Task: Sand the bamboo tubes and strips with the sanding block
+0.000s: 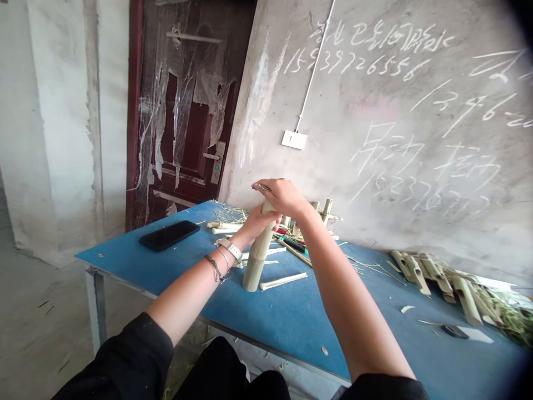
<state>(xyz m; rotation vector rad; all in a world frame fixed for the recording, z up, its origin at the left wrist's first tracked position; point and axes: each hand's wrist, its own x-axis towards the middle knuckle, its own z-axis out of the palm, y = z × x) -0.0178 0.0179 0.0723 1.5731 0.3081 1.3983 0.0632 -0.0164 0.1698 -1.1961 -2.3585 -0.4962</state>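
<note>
A pale green bamboo tube (259, 258) rests on the blue table with its lower end down, leaning slightly to the right. My left hand (258, 223) is wrapped around its upper part. Over the tube's top end, my right hand (282, 195) is closed with the fingers bent and pointing left. Something small and thin shows at its fingertips, too unclear to name, and the tube's upper rim is hidden behind the hand. Beside the tube's base lies a split bamboo strip (283, 281).
On the blue table (291, 322) lie a black phone (170, 235) at left, a green-and-black tool (293, 244) behind my hands, and cut bamboo pieces (435, 275) with shavings at right. A dark blade-like tool (454, 331) is near them. The wall stands behind.
</note>
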